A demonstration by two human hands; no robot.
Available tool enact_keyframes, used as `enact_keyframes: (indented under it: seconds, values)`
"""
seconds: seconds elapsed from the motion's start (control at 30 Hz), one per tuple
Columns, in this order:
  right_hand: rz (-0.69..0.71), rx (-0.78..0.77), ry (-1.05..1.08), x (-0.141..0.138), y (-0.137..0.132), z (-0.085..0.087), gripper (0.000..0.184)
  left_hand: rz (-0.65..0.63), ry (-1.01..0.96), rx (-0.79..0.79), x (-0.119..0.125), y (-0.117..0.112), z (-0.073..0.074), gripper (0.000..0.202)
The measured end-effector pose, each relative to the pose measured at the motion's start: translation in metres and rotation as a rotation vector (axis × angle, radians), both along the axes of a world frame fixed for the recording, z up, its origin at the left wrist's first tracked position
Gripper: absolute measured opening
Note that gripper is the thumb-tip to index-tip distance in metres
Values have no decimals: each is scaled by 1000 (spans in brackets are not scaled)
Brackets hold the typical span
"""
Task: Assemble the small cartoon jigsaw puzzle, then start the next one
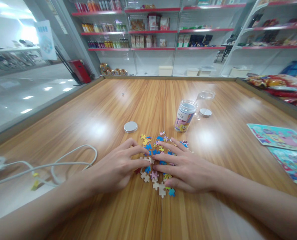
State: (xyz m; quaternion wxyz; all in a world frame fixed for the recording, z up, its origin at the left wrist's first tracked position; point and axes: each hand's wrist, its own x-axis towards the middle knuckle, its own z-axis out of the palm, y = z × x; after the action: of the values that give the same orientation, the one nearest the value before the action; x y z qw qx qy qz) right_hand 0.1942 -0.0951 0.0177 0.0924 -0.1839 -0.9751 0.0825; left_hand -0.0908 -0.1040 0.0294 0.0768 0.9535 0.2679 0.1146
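Note:
A loose pile of jigsaw puzzle pieces (155,175) lies on the wooden table, some coloured side up, others showing a plain beige back. My left hand (122,161) reaches into the pile from the left with its fingers bent and apart, fingertips touching pieces. From the right, my right hand (186,163) rests over the pile with fingers spread, covering part of it. Behind the pieces stands an open clear jar (185,116) with a cartoon label. A round silver lid (130,127) lies flat beyond my left hand.
Another clear jar (206,95) and a second silver lid (205,112) are farther back. Two cartoon picture sheets (281,136) lie at the right. A white cable (55,164) loops across the left side. Snack packets (278,86) sit beyond the right table edge, stocked shelves behind.

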Motion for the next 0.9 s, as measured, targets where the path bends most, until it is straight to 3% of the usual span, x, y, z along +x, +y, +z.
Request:
enact_keyframes:
  seconds: [0.13,0.23,0.33,0.63,0.9]
  values:
    - [0,-5,26,0,0,-1,48,51,-94,11,-3,2,-2,44]
    - [-1,-7,40,0,0,-2,51,206,-214,29,-2,2,-2,23]
    - [-1,-6,40,0,0,-2,55,297,-180,19,1,1,-2,12]
    - [18,6,12,-1,0,0,55,199,-32,-114,3,0,-4,17]
    - [20,10,51,-1,0,-1,51,191,-84,-160,4,0,-2,14]
